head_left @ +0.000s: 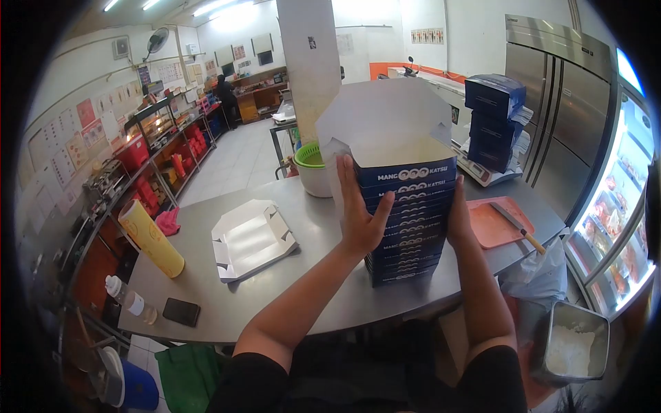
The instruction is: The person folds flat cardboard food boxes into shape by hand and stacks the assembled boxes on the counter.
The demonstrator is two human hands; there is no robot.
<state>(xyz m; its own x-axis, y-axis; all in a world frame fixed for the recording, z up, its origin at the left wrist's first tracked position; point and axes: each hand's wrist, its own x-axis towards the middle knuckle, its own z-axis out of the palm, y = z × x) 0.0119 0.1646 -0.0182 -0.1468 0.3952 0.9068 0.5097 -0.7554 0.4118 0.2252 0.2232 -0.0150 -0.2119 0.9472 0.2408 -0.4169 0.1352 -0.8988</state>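
A tall stack of nested dark blue paper food boxes (pixel 411 242) marked "MANG KATSU" stands on the steel table in front of me. The top box has its white lid (pixel 385 113) raised. My left hand (pixel 365 210) presses the stack's left side, thumb across the front. Against the right side lies my right hand (pixel 460 217), its fingers mostly hidden by the boxes. Left of the stack, an opened white box (pixel 253 239) lies flat with its inside up.
On the steel table (pixel 206 313) are a yellow film roll (pixel 151 239), a bottle (pixel 131 299), a phone (pixel 182 312) and a pink tray (pixel 492 227) with a knife (pixel 513 221). More blue boxes (pixel 494 117) rest on a scale (pixel 485 168). A person (pixel 225 100) stands far back.
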